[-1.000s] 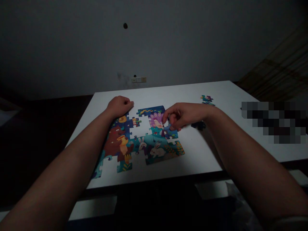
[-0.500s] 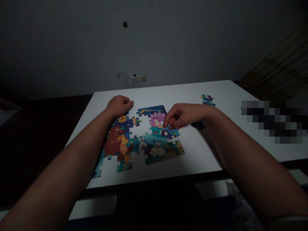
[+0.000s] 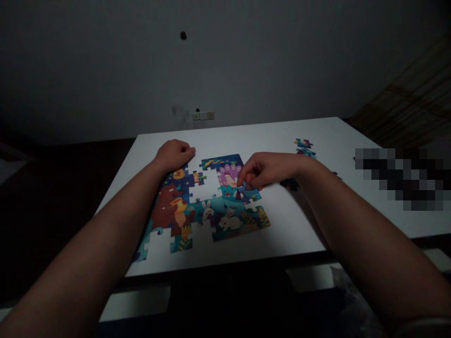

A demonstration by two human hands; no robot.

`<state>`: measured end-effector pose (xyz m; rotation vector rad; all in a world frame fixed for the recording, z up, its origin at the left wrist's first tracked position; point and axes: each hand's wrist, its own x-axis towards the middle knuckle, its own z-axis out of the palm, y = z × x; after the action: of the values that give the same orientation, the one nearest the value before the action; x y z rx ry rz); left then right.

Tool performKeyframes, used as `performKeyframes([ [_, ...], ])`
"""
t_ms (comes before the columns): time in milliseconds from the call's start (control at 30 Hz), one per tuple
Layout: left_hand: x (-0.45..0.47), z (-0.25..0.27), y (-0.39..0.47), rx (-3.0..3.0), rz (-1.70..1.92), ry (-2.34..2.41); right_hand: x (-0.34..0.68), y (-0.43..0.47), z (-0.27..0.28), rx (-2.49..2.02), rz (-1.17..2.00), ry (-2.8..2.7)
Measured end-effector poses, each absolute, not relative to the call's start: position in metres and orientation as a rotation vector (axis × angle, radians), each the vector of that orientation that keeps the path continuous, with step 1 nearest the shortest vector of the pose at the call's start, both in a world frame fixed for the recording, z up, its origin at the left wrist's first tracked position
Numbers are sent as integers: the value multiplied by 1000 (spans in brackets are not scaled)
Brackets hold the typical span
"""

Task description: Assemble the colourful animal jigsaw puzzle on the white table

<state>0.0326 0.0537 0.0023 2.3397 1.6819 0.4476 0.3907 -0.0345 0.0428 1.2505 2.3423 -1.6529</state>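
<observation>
Shift: the right hand [image 3: 262, 170]'s index fingertip sits slightly lower by the printed peacock [image 3: 230, 172] than a second ago; the left hand [image 3: 172, 155] is unmoved.
Jigsaw puzzle [image 3: 207, 211]: partly joined on the white surface [image 3: 282, 230], bare gaps inside it.
Right grip: fingers bent over the puzzle's right edge; cannot tell whether they pinch a piece.
Left grip: curled into a loose fist at the puzzle's far-left corner.
Loose pieces [image 3: 306, 152]: right of the puzzle.

This is probably a room in a home, dimly lit: plain wall [image 3: 268, 61] across the frame's top, wall sockets [image 3: 203, 116] left of centre, striped fabric [image 3: 419, 96] at upper right, jigsaw puzzle [image 3: 225, 206] on a white table [image 3: 287, 223].
</observation>
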Motion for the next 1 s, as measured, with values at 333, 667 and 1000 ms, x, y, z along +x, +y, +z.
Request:
performKeyframes([
  [333, 34, 4, 52, 2326, 441, 1700, 388, -36, 46, 1269, -1582, 2355],
  [667, 35, 5, 51, 2316, 426, 1704, 386, -37, 48, 1280, -1547, 2352],
  [1000, 34, 3, 54, 2353, 435, 1704, 386, -37, 48, 1299, -1523, 2350],
])
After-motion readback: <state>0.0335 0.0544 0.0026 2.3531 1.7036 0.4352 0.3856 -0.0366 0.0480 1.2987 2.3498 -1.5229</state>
